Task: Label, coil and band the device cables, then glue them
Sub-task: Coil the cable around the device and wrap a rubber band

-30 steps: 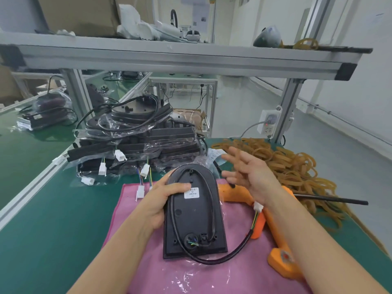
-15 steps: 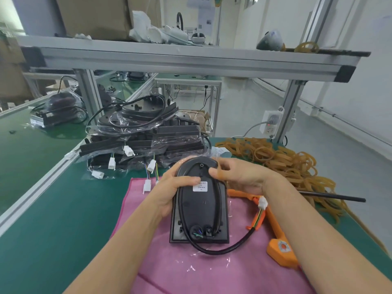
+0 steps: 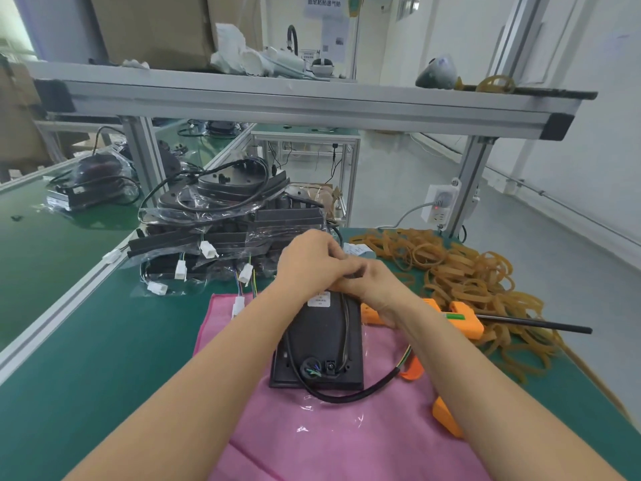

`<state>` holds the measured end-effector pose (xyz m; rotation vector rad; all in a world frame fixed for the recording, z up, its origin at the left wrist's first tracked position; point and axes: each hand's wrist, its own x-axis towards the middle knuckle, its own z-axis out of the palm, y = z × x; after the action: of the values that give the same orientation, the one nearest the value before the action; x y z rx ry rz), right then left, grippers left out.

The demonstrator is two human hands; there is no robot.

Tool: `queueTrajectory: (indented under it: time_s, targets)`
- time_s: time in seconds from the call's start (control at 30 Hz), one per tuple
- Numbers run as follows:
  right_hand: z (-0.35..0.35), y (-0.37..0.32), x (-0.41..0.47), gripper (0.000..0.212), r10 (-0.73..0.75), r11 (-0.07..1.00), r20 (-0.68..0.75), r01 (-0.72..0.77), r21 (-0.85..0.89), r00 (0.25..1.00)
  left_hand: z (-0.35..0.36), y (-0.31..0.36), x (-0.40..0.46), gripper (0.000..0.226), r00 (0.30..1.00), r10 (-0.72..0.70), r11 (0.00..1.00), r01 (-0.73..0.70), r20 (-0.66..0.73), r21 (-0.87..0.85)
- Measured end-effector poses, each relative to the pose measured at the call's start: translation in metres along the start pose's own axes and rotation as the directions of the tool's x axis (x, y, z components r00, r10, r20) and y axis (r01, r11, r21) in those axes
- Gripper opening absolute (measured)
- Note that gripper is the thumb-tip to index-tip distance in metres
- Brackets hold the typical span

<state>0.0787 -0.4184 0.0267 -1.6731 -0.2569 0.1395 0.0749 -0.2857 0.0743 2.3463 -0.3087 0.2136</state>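
A black device [image 3: 321, 345] lies back-up on a pink cloth [image 3: 347, 442], with a white label [image 3: 319, 300] near its far end. Its black cable [image 3: 350, 395] loops from the back around the near edge to the right, ending in coloured wires under my right forearm. My left hand [image 3: 308, 262] and my right hand [image 3: 373, 286] meet at the device's far rounded end, fingers closed on the cable there. The fingertips hide the exact grip. An orange glue gun [image 3: 461, 315] lies just right of my right wrist.
A stack of bagged black devices [image 3: 222, 230] with white connectors sits behind the cloth. A heap of tan rubber bands [image 3: 461, 272] covers the green bench at right, crossed by a black rod [image 3: 534, 322]. An aluminium shelf frame [image 3: 295, 105] spans overhead.
My right hand came in from open above the device to close on its far end beside the left hand. Both hands shifted up to the device's top edge, gathering the cable.
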Motion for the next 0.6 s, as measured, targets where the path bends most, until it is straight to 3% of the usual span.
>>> queueTrajectory:
  time_s: [0.2,0.3,0.43,0.53,0.6]
  targets:
    - [-0.002,0.0,-0.006,0.024,-0.036,0.999,-0.031,0.035,-0.031,0.999,-0.013,0.024,0.018,0.015,0.99,0.055,0.909,-0.105,0.133,0.405]
    - [0.0,-0.004,-0.008,0.031,-0.088,0.995,-0.044,0.086,-0.047,0.995,-0.021,0.025,0.023,0.014,0.987,0.156,0.849,-0.153,0.038,0.505]
    - [-0.003,-0.006,-0.012,0.041,-0.172,0.984,-0.063,0.169,-0.055,0.983,-0.041,-0.006,0.026,0.02,0.985,0.088,0.943,-0.034,-0.15,0.332]
    - [-0.004,-0.004,-0.016,0.041,-0.198,0.979,-0.056,0.195,-0.051,0.979,-0.049,-0.042,0.021,0.024,0.971,-0.121,0.992,0.124,-0.208,0.004]
    - [-0.003,-0.002,-0.017,0.043,-0.207,0.978,-0.078,0.204,-0.052,0.975,-0.047,-0.059,0.011,0.03,0.955,-0.231,0.955,0.186,-0.186,-0.232]
